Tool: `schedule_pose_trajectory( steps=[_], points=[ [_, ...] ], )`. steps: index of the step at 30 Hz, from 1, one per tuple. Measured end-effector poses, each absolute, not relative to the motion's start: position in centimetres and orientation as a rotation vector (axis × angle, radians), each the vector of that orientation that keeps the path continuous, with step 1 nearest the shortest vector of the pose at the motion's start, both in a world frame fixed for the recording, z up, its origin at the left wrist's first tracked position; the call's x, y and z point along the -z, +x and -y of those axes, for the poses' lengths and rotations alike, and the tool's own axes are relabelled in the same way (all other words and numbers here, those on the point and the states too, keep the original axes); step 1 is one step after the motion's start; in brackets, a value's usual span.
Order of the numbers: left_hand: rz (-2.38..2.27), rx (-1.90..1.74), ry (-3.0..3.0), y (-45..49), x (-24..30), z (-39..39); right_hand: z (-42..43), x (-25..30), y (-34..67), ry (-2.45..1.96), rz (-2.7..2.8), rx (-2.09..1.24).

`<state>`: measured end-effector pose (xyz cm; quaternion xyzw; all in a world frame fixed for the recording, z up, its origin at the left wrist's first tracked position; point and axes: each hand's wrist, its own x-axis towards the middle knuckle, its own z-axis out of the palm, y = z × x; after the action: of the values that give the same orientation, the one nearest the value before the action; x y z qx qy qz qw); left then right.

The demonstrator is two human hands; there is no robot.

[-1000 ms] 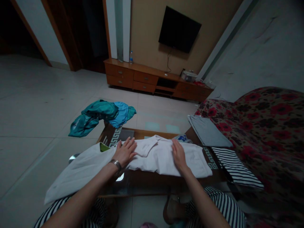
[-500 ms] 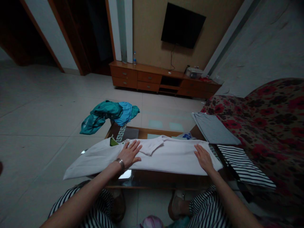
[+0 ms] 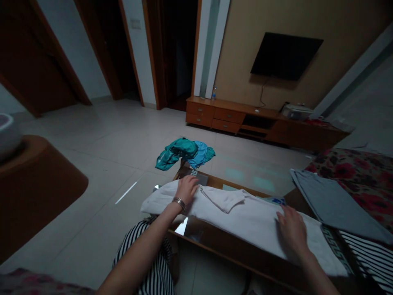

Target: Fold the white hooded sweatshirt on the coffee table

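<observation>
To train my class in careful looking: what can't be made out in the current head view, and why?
Head view: the part of the white cloth beneath the left hand; that hand hides it.
Head view: the pale container's full shape; the left edge cuts it off.
Head view: the striped cloth's far end; the right edge cuts it off.
Head view: any writing on the bottle; too small.

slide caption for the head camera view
Left hand and right hand at a white garment laid along a glass-topped coffee table, teal and blue clothes beyond.
</observation>
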<state>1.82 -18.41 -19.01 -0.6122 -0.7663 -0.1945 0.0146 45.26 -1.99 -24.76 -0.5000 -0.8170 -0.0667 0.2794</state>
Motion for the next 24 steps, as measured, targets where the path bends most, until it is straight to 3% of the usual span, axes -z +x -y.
schedule_pose_trajectory(
  steps=[7,12,19,24],
  points=[
    [2.838,0.436,-1.213,-4.9,18.1,25.9,11.0,20.4,21.3,-0.642,2.466,-0.633],
    [3.016,0.368,-1.186,-5.2,19.4,29.0,12.9,17.9,8.9,-0.829,2.708,-0.608],
    [3.044,0.465,-1.278,-5.8,19.8,29.6,12.3,17.4,4.3,-1.033,2.867,-0.776],
    [2.798,0.826,-1.436,-5.5,18.6,29.6,11.8,17.3,5.7,-1.008,2.816,-0.78]
  ],
)
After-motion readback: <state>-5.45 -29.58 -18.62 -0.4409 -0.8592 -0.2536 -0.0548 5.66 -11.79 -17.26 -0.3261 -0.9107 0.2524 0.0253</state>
